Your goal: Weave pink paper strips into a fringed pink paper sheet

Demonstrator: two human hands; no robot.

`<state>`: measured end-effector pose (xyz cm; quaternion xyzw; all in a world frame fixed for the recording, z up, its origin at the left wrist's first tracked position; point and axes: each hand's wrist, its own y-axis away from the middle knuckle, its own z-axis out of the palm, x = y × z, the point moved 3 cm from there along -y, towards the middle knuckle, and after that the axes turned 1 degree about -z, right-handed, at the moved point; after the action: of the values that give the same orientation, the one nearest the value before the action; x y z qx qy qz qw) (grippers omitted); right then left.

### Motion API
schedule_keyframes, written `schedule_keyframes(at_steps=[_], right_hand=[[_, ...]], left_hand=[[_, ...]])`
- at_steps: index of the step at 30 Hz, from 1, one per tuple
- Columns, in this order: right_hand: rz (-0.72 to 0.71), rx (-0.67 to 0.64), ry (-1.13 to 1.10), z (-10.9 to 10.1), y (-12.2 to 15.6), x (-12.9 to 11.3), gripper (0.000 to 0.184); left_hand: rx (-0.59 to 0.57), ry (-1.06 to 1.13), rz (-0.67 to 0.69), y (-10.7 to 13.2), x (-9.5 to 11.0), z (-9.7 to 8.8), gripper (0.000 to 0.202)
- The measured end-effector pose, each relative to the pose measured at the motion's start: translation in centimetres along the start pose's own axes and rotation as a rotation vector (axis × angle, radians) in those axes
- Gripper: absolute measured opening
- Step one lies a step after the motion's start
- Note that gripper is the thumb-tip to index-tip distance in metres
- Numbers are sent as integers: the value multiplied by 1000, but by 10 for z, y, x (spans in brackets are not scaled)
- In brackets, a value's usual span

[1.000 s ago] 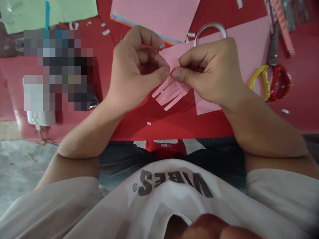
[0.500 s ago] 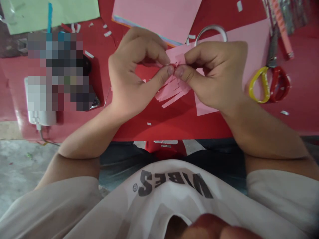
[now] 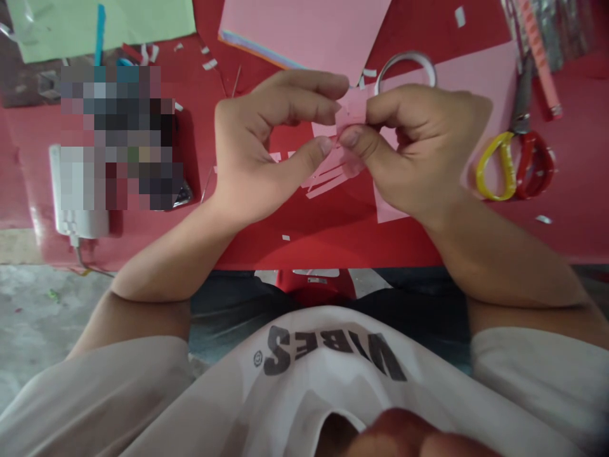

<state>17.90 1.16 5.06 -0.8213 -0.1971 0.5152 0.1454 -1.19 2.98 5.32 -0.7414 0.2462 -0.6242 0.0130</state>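
Note:
Pink paper cut into fringe-like strips [image 3: 352,106] is pinched between the thumb and fingers of my right hand [image 3: 419,143]. Its narrow strips hang down and to the left over the red tabletop. My left hand [image 3: 271,136] is at the paper's left edge, thumb and fingers apart, the fingertips beside or lightly touching it; I cannot tell which. Behind my right hand lies a roll of white tape [image 3: 406,57]. A flat pink sheet [image 3: 480,82] lies partly under that hand.
Scissors with yellow and red handles [image 3: 516,165] lie at the right, near a pink patterned stick [image 3: 540,57]. A stack of coloured paper [image 3: 304,32] is at the back, green paper [image 3: 104,28] at back left. A white charger [image 3: 80,222] with a cable sits left. Paper scraps are scattered.
My left thumb and fingers have spread apart from their pinch on the fringed paper. My right hand keeps its pinch and has shifted slightly right.

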Motion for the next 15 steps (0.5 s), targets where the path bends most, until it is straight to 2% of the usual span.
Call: schedule_keyframes(at_steps=[1,3,6,10,15], right_hand=[[-29,5,35,0,0,0,14],[-107,28,87,-1,0,-1,18],[-168,53,124,0,0,-1,16],[-209,70,174,0,0,-3,18],[-240,80,170,0,0,-4,21]], left_hand=[[-17,3,24,-1,-6,0,30],[22,35,219,-2,-14,-2,38],[41,2,297,-2,-24,-1,33],[27,-56,220,1,-22,2,19],[30,-166,220,5,1,0,10]])
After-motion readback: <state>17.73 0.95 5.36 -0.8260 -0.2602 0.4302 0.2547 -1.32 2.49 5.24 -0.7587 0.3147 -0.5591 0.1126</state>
